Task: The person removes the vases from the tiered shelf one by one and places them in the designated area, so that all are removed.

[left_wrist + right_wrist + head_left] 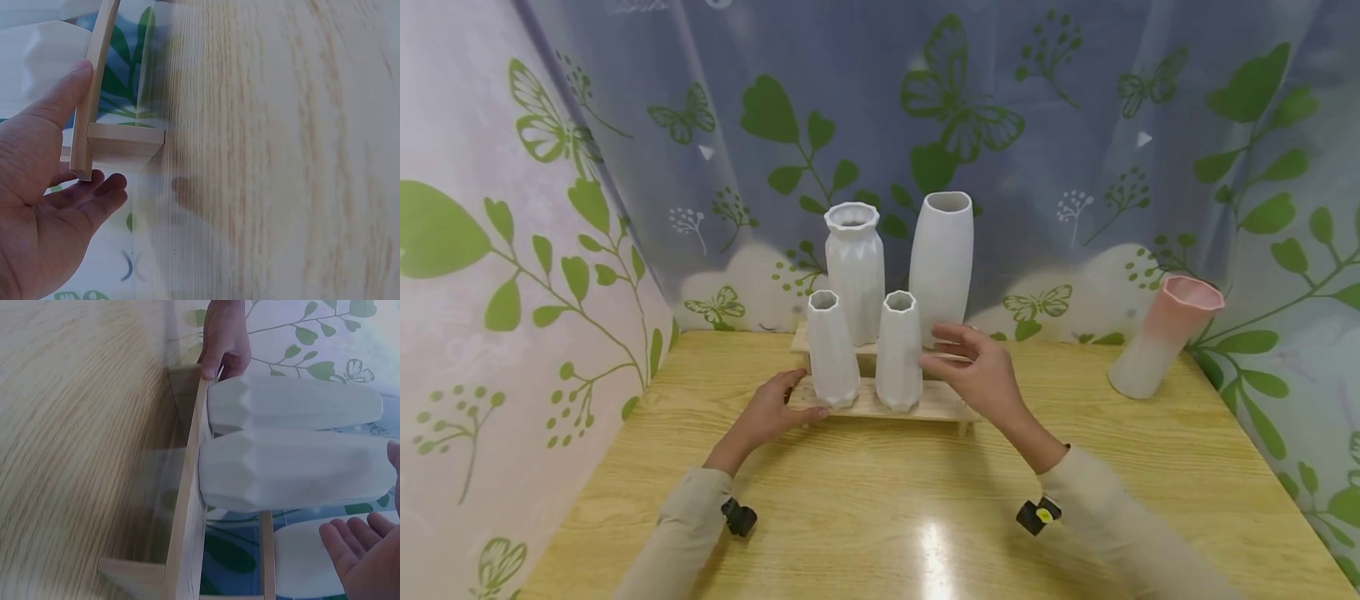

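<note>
Pinched the left end of the wooden stand [868, 393] with the left hand [778, 408], thumb on top of the low step. Held the right hand [977, 375] up near the right end of the stand, fingers loose, a bit bent, with nothing in its grip. Could not tell about a touch on the right slim vase [898, 358], just beside the fingertips. Saw that white vase on the stand's low step, to the right of the left slim vase [832, 354]. On the stand's high step, found the wavy-topped vase [856, 283] at left and the tall smooth vase [942, 267] at right.

Saw the pink and white vase [1165, 337] only in the head view, well to the right of the stand. In the left wrist view, found bent fingertips [111, 195] under the stand's end, near a leg [125, 140], mostly hidden from above. In the right wrist view, saw under the low step and through the gap behind it.

Under the stand, saw a yellow wood table [850, 500] with wavy lines and a bright shine in front. Behind the stand, saw a blue-gray cloth [865, 50] with green leaves and butterflies; on both sides, paler leafy cloth [445, 350].
</note>
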A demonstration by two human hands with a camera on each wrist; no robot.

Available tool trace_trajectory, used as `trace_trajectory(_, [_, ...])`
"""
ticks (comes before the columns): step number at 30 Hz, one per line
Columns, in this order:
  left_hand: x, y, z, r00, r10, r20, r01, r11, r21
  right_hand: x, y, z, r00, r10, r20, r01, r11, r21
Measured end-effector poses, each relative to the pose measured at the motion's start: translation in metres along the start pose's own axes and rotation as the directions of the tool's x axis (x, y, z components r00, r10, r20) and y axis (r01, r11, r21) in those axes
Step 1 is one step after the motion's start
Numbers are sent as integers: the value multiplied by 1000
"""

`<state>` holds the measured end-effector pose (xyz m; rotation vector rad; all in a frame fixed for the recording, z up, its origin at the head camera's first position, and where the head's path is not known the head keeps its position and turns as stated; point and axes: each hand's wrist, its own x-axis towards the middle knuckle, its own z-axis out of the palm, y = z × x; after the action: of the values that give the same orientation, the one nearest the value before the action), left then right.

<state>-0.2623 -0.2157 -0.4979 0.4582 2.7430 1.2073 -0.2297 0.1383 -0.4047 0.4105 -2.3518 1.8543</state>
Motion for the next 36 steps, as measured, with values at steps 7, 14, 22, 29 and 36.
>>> trace_trajectory(7, [1, 0, 0, 1000, -4, -1, 4, 1000, 1, 5, 4, 18, 999, 22, -29, -23, 999, -32])
trace_trajectory(14, [0, 0, 1, 1000, 2, 0, -2, 1000, -4, 11, 10, 30, 999, 31, -34, -33, 998, -58])
trace_trajectory(22, [0, -1, 2, 1000, -8, -1, 8, 1000, -3, 14, 13, 44, 999, 36, -7, -36, 992, -119])
trace_trajectory(29, [1, -2, 2, 1000, -6, -6, 6, 1000, 1, 15, 11, 48, 999, 34, -6, -35, 989, -142])
trace_trajectory(36, [-1, -1, 0, 1000, -4, -10, 4, 1000, -3, 15, 8, 47, 999, 42, 19, -39, 987, -154])
